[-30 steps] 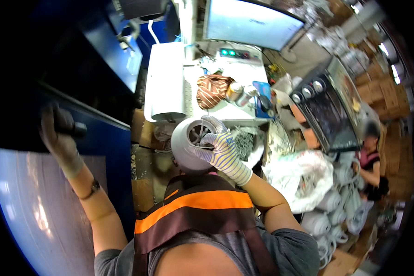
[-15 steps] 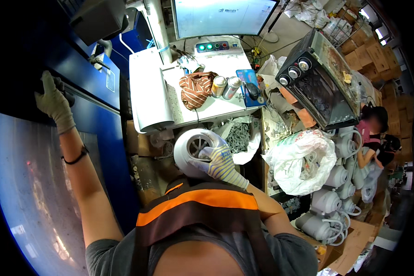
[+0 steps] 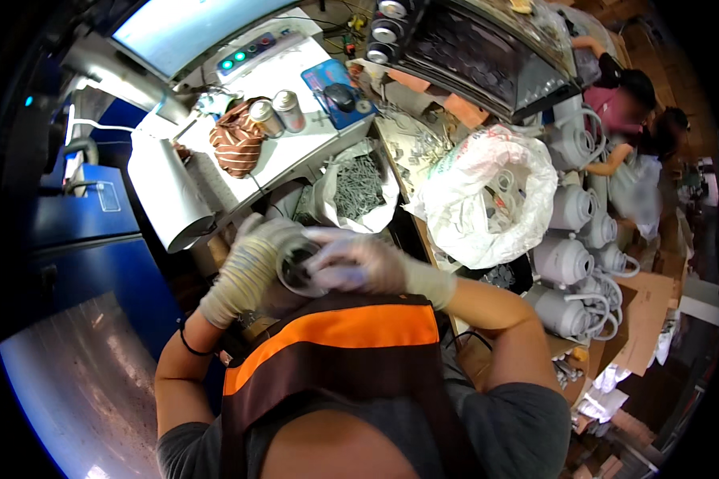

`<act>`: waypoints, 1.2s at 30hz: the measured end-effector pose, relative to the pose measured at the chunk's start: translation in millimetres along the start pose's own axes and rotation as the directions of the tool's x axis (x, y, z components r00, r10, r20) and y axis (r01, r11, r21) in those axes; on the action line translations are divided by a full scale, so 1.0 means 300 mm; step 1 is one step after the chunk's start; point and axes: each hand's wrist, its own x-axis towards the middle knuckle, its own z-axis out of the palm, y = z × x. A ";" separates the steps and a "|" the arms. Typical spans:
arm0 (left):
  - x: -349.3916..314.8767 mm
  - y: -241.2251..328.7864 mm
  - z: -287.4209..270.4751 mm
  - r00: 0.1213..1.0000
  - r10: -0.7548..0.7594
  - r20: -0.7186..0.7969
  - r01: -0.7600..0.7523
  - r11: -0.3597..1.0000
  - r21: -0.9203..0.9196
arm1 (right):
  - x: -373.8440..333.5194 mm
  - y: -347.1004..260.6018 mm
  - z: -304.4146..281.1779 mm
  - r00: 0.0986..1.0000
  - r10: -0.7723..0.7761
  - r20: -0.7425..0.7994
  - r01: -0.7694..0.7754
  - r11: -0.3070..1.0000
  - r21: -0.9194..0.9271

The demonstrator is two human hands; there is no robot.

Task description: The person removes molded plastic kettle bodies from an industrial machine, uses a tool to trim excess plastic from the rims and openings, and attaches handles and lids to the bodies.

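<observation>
A light grey round plastic housing (image 3: 294, 283) is close in front of my apron, its open mouth facing up and dark inside. My left hand (image 3: 257, 259), in a pale knit glove, wraps round its left side with the fingers curled over. At the right of the mouth, my right hand (image 3: 363, 265), gloved too, has bent fingers on the rim and partly over the opening. Motion blurs both hands, the right one more. Much of the housing's body is hidden by the hands and the apron. Just beyond them is an open white bag of grey screws (image 3: 359, 188).
A white table (image 3: 276, 168) bears a striped cloth pouch (image 3: 238, 142), two cans (image 3: 287, 110) and a mouse (image 3: 340, 97). To the right are a white plastic bag (image 3: 495, 207), an oven (image 3: 471, 60) and several grey canisters (image 3: 571, 209). A co-worker (image 3: 615, 112) is beyond. Blue cabinet (image 3: 96, 279) at left.
My left hand has come off the blue cabinet at the left and onto the housing. The right hand stays at the housing's mouth. My view has turned to the right.
</observation>
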 end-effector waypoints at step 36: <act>0.591 0.313 0.290 0.739 0.233 0.632 -0.121 0.969 -0.216 | -0.473 -0.115 -0.488 0.828 0.547 0.121 -0.171 0.452 -0.876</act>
